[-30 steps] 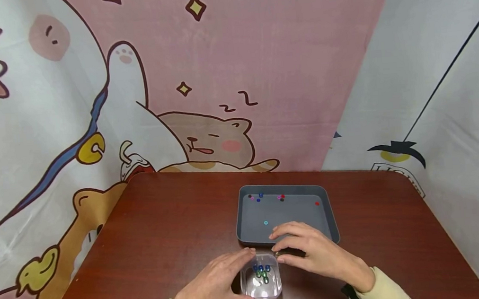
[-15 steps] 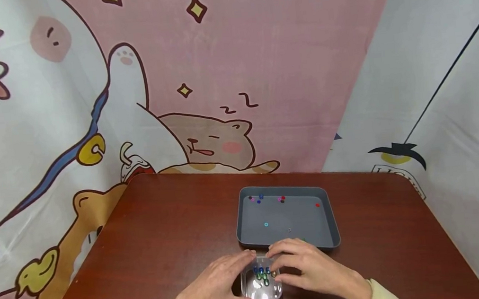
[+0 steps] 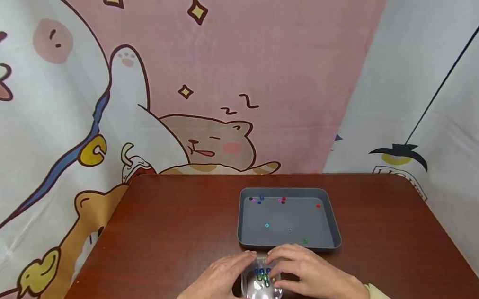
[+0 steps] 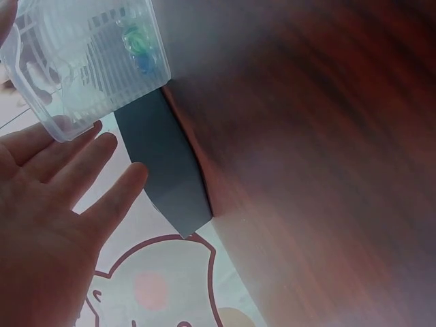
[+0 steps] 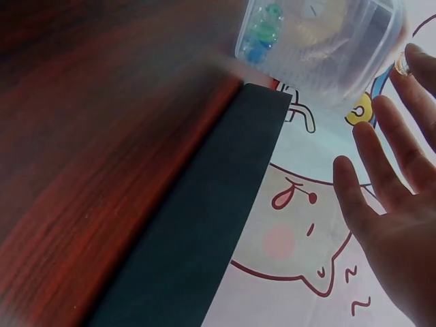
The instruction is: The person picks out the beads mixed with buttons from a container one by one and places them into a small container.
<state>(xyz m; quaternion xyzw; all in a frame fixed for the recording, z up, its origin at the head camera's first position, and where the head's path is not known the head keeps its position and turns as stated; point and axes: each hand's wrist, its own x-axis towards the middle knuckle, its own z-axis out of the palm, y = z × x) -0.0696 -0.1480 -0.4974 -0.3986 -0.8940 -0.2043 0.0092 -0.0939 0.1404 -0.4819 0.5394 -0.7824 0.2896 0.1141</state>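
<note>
A small clear plastic box stands on the table in front of the person. Inside it lie several shiny blue and green beads. The left hand holds the box from its left side, thumb at the near side and fingertips at the far corner. Over the box's right side, the right hand pinches a small gold-tinted bead between thumb and index finger. Its other fingers spread apart in the right wrist view. Through the box wall the left wrist view shows green and blue beads.
Just behind the box is a shallow grey tray. Scattered in it are several tiny coloured pieces, among them a light-blue ring, a green piece and a red piece. A printed cloth hangs behind the brown table.
The right hand has moved from the tray's near edge toward the person and left, bringing the gold bead over the box. The left hand has stayed on the box.
</note>
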